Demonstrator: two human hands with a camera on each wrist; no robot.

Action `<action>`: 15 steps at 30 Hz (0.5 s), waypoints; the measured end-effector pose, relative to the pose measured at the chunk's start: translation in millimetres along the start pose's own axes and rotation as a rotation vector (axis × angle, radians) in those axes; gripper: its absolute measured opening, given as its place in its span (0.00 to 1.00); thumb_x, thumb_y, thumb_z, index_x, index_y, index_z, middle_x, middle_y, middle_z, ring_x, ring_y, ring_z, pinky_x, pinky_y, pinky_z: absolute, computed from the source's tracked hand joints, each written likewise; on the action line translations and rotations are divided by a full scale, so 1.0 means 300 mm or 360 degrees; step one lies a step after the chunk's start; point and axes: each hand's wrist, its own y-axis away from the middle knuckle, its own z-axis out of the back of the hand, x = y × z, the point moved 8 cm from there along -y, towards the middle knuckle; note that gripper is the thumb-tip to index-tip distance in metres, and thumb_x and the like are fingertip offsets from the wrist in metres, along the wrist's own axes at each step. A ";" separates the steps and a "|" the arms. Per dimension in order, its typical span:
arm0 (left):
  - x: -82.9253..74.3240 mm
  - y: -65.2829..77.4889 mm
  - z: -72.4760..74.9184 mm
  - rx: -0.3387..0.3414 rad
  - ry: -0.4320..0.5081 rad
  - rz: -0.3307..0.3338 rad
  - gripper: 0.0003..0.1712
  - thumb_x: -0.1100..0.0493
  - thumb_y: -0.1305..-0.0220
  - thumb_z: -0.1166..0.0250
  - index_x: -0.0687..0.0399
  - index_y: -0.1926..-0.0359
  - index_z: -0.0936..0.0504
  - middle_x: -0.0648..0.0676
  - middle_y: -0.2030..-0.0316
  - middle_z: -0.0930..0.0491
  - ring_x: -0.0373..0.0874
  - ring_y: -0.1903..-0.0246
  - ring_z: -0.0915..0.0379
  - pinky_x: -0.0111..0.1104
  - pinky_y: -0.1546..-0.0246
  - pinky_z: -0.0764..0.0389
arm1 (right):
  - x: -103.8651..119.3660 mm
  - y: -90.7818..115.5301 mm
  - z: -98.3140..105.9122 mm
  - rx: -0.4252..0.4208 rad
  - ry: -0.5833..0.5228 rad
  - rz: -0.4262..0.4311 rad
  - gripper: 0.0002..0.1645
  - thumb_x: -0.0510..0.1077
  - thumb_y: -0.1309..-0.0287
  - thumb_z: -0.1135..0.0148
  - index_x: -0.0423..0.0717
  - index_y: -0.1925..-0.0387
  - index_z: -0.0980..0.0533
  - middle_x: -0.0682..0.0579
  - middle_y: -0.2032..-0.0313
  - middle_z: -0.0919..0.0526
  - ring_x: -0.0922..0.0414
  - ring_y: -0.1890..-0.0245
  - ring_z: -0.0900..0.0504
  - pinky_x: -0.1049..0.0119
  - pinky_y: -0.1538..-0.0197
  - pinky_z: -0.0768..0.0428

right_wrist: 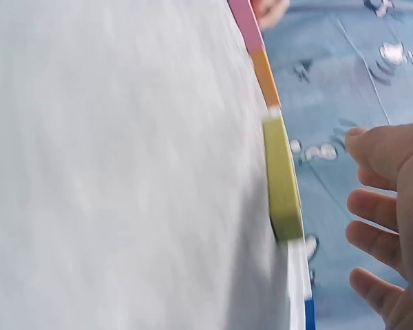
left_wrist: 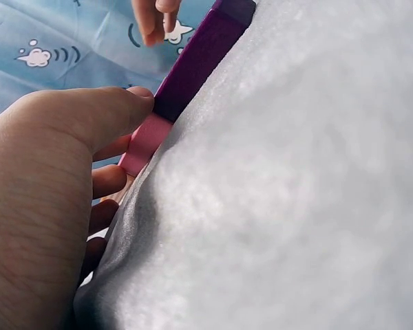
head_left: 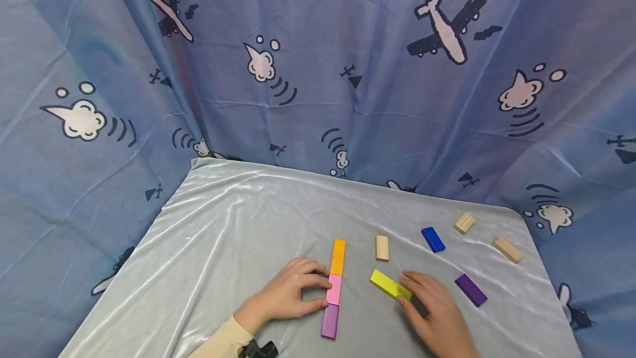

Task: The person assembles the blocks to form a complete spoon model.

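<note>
Right wrist view only: right hand (head_left: 437, 312) off yellow block (right_wrist: 283, 182)

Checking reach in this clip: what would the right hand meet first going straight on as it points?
Most likely the yellow-green block, just ahead of the right hand in the head view; the right wrist view suggests a gap between them, but depth is unclear.

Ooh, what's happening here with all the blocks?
Someone's left hand is touching the side of a short row of wooden blocks: an orange block, a pink block and a light purple block, end to end. Their right hand is at one end of a yellow-green block, fingers apart. Three plain wooden blocks, a blue block and a dark purple block lie separately on the cloth.
</note>
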 end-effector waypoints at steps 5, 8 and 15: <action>0.003 -0.006 0.002 -0.0007 -0.0001 -0.0007 0.15 0.45 0.30 0.23 0.37 0.45 0.09 0.41 0.40 0.18 0.38 0.36 0.26 0.40 0.31 0.27 | -0.082 0.020 0.061 -0.0037 0.0074 -0.0199 0.24 0.39 0.46 0.15 0.43 0.47 0.12 0.48 0.43 0.12 0.44 0.43 0.15 0.53 0.36 0.26; 0.003 -0.008 0.001 0.0005 0.0003 -0.0008 0.15 0.44 0.30 0.24 0.37 0.45 0.09 0.40 0.40 0.18 0.38 0.35 0.27 0.40 0.30 0.28 | -0.134 0.041 0.083 0.0002 0.0149 -0.0339 0.22 0.41 0.43 0.16 0.41 0.47 0.12 0.44 0.44 0.12 0.39 0.43 0.16 0.36 0.42 0.24; -0.002 0.001 0.006 -0.0005 -0.0027 -0.0013 0.16 0.43 0.30 0.24 0.38 0.46 0.09 0.41 0.41 0.18 0.39 0.35 0.26 0.42 0.29 0.28 | -0.244 0.097 0.122 0.0082 0.0302 -0.0509 0.21 0.43 0.39 0.20 0.35 0.48 0.14 0.35 0.43 0.15 0.33 0.44 0.18 0.32 0.43 0.24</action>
